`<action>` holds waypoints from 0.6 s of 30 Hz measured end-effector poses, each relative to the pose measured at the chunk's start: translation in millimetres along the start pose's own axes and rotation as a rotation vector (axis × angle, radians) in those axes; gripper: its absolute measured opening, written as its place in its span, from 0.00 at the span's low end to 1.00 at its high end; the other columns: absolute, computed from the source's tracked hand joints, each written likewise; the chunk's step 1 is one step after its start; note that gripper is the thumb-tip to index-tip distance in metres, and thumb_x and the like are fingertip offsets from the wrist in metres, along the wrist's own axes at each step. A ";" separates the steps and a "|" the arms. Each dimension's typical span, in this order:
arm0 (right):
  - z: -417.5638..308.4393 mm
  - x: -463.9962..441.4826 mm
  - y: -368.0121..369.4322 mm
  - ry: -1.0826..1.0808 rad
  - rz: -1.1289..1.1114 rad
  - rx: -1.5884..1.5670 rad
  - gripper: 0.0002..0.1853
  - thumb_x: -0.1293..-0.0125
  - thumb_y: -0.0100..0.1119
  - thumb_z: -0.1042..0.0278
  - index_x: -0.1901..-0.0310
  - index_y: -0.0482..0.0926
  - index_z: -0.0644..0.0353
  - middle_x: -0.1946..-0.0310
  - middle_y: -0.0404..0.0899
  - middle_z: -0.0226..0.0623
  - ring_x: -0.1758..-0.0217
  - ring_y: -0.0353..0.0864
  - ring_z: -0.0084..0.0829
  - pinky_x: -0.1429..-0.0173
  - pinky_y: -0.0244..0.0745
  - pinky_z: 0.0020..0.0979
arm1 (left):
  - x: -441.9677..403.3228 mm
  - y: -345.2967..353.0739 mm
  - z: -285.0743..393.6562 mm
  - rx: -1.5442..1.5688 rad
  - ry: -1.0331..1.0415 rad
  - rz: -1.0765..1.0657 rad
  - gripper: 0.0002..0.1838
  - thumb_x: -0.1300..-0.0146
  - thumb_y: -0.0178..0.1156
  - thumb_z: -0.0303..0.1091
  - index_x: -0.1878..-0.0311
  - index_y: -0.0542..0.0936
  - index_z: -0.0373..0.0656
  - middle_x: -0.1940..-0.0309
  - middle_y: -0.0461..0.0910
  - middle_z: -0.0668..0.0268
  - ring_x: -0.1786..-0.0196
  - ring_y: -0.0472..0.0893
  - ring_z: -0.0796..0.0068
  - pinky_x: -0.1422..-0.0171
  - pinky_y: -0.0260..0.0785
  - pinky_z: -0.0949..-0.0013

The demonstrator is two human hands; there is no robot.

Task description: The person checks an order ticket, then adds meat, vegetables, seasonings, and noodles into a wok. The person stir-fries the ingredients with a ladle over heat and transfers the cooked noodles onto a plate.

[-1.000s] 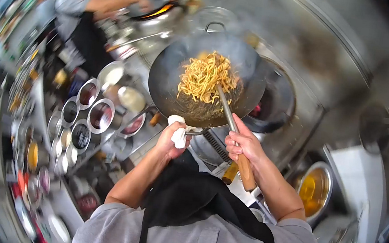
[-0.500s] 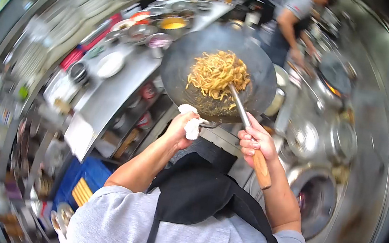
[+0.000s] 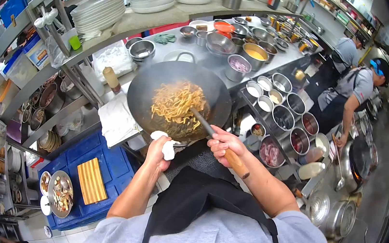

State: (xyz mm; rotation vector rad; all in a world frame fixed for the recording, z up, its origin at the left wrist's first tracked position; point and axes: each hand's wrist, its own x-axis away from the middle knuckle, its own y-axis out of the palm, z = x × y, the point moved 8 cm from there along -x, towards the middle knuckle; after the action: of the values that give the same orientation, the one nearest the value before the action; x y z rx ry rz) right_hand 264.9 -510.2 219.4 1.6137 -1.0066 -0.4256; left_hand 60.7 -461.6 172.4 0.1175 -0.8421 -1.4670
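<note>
A large dark wok (image 3: 140, 96) full of steaming brown noodles (image 3: 177, 101) hangs in front of me, over the near edge of the steel counter. My left hand (image 3: 155, 153) is closed on the wok's near handle through a folded white cloth (image 3: 168, 149). My right hand (image 3: 227, 145) grips a long-handled wok utensil (image 3: 236, 163) with a metal shaft and wooden grip. Its head is buried in the noodles, so its shape is hidden. Partly covered by the wok's far rim, a white plate (image 3: 179, 55) lies on the counter.
Metal bowls (image 3: 141, 49), a squeeze bottle (image 3: 111, 78) and white cloths (image 3: 118, 118) surround the wok. Ingredient pots (image 3: 282, 117) stand at right. Two co-workers (image 3: 348, 94) are beyond, one by a burner. Stacked plates (image 3: 99, 10) line the shelf; a striped board (image 3: 91, 180) lies on a blue lid.
My view and body have turned from the stove side toward the counter. The wok, carried along in both hands with the utensil, now hangs by the counter with the plate behind it.
</note>
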 end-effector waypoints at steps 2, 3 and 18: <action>-15.7 -16.2 -15.3 0.050 -0.020 0.062 0.33 0.26 0.48 0.72 0.26 0.49 0.37 0.70 0.64 0.29 0.80 0.63 0.12 0.75 0.62 0.20 | -13.1 -5.0 -9.5 0.076 0.066 0.057 0.04 0.40 0.58 0.29 0.67 0.71 0.46 0.80 0.72 0.70 0.83 0.74 0.75 0.82 0.68 0.71; -22.9 -28.5 -24.4 0.077 -0.048 0.123 0.33 0.27 0.48 0.73 0.25 0.48 0.38 0.70 0.65 0.30 0.79 0.64 0.13 0.75 0.62 0.20 | -19.8 -5.3 -12.5 0.060 0.113 0.052 0.03 0.40 0.58 0.28 0.67 0.73 0.46 0.78 0.73 0.71 0.80 0.75 0.76 0.79 0.68 0.71; -211.8 -187.1 -17.2 0.093 -0.293 1.319 0.32 0.24 0.46 0.46 0.24 0.53 0.42 0.63 0.81 0.41 0.66 0.82 0.28 0.66 0.79 0.31 | -94.7 8.2 48.0 0.365 0.286 0.049 0.13 0.38 0.59 0.37 0.62 0.73 0.35 0.77 0.70 0.60 0.81 0.65 0.81 0.83 0.55 0.82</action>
State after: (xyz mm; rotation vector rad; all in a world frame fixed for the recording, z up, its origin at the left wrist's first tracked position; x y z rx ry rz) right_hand 319.0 -232.3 224.3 2.9353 -1.0161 0.2278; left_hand 51.8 -355.5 171.0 0.5629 -0.8617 -1.2027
